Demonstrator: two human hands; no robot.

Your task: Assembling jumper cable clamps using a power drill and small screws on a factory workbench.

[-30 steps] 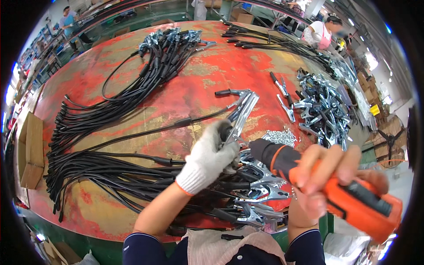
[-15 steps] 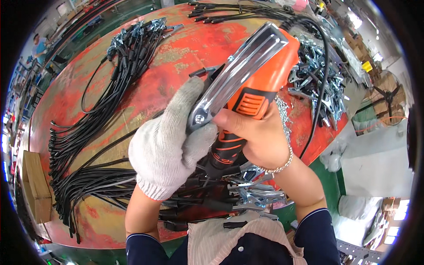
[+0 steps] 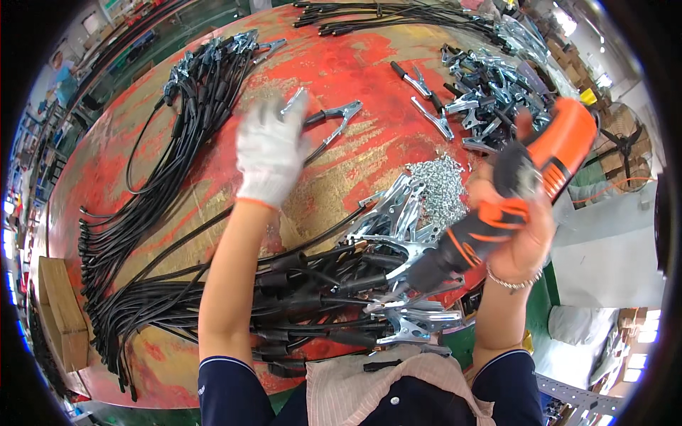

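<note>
My left hand (image 3: 270, 145), in a white knit glove, reaches over the middle of the table. Its fingers are smeared by motion, and a bit of silver metal shows at their tips; whether they grip it I cannot tell. Just right of the glove lies a silver spring clamp (image 3: 344, 113) with a black cable. My bare right hand (image 3: 522, 238) is wrapped round an orange and black electric screwdriver (image 3: 568, 145), its black nose pointing down left toward silver clamps (image 3: 408, 319) on black cables. A pile of small screws (image 3: 437, 188) lies between my hands.
A heap of loose clamps (image 3: 490, 89) fills the far right of the worn red table (image 3: 341, 57). Bundles of black cables (image 3: 206, 117) lie at the left, and more cables (image 3: 398, 15) at the far edge. A cardboard box (image 3: 62, 312) stands left; a fan (image 3: 625, 145) is at right.
My hands have parted. The left has moved forward and away from the clamp and screwdriver held close before me; the right has swung the screwdriver to the right and lower.
</note>
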